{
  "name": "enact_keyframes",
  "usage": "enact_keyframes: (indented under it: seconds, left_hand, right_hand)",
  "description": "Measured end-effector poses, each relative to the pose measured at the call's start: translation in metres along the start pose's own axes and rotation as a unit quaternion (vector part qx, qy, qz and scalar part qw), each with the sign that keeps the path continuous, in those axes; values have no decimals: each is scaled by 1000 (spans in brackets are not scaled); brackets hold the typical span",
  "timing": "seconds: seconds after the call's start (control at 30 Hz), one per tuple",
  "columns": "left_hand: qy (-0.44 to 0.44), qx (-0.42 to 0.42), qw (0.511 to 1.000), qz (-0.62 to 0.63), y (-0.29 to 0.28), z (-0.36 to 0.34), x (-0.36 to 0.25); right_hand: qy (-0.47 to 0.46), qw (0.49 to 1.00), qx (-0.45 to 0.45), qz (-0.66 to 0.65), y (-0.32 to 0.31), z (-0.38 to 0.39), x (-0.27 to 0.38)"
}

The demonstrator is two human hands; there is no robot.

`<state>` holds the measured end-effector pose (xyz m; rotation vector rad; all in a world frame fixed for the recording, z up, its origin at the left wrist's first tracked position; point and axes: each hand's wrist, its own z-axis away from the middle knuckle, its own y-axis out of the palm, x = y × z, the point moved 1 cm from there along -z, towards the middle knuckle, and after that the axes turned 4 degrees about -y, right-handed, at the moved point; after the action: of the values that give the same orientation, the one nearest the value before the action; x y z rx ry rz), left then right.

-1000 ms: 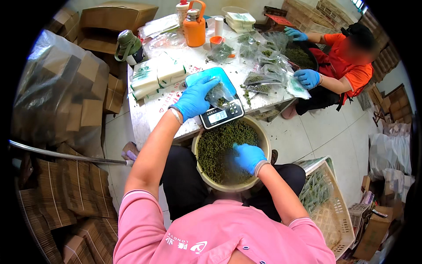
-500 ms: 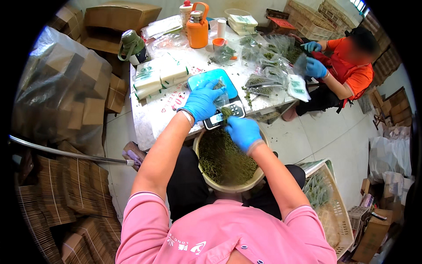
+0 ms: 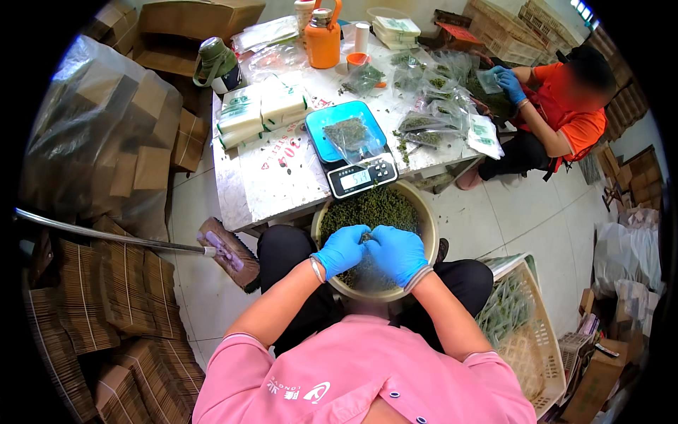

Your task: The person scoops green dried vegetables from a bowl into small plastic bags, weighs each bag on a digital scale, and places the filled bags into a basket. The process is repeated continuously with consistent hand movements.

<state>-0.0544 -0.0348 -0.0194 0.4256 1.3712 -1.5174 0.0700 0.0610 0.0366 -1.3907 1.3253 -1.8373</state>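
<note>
As left hand (image 3: 341, 251) meets right hand (image 3: 397, 255), tub (image 3: 431, 225) sits beneath.

Smooth plastic bowl (image 3: 431, 227), glossy plastic bag (image 3: 351, 136)

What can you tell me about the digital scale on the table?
The digital scale has a squarish blue platform with rounded corners and a black front panel, plastic by its look, with buttons and a lit display showing digits. It lies flat, turned slightly askew, at the near edge of the table. A clear bag of greenish contents rests on it; neither hand touches it.
</note>
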Motion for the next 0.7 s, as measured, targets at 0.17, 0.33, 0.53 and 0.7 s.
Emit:
enact_keyframes:
  seconds: [0.17,0.33,0.53,0.7]
  left_hand:
    - [49,-45,996,-67,9,-6,12]
    - [34,-15,993,-109,11,-7,2]
    - [14,-40,997,-68,8,-9,12]
    - [-24,-16,1000,-5,10,-9,13]
  right_hand:
    - [2,997,11,71,0,2,16]
    - [78,992,-12,99,18,-7,-49]
    - [103,984,-140,-27,-23,-19,-26]
    - [127,972,-194,-46,-38,-87,-4]
